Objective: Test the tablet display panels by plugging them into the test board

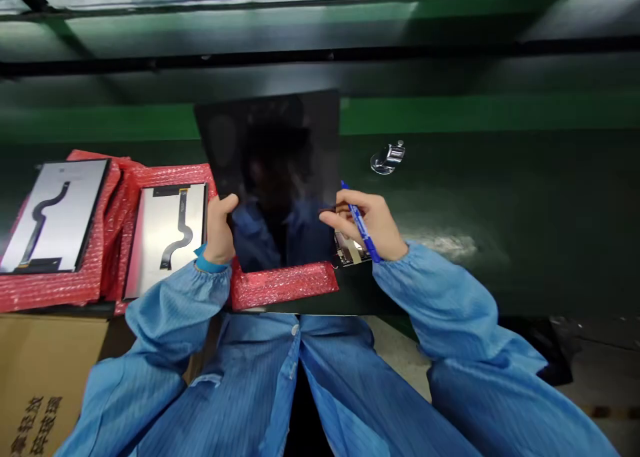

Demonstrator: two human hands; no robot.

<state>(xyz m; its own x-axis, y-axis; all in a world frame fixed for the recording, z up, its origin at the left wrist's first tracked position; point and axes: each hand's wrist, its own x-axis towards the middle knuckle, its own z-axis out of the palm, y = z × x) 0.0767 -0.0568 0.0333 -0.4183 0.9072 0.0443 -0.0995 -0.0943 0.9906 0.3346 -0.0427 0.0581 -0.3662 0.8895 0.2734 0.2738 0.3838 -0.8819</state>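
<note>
A dark, glossy display panel (pixel 285 184) is raised over the bench, its shiny face towards me with my reflection in it. My left hand (pixel 221 229) is closed on its left edge, thumb on the front and the other fingers hidden behind. At the right edge, my right hand (pixel 370 222) has a blue marker pen (pixel 361 224) tucked in its grip. Its thumb reaches onto the panel's edge, but whether it pinches the panel too I cannot tell. Under that hand, a small part with a circuit board (pixel 351 249) is partly hidden. Red bubble wrap (pixel 285 285) lies below the panel.
To the left, two silver-backed display panels (pixel 55 214) with dark ribbon cables rest on red bubble wrap bags (pixel 113 224). A shiny metal object (pixel 388 157) lies on the dark bench at right. A cardboard box (pixel 45 370) stands at the lower left.
</note>
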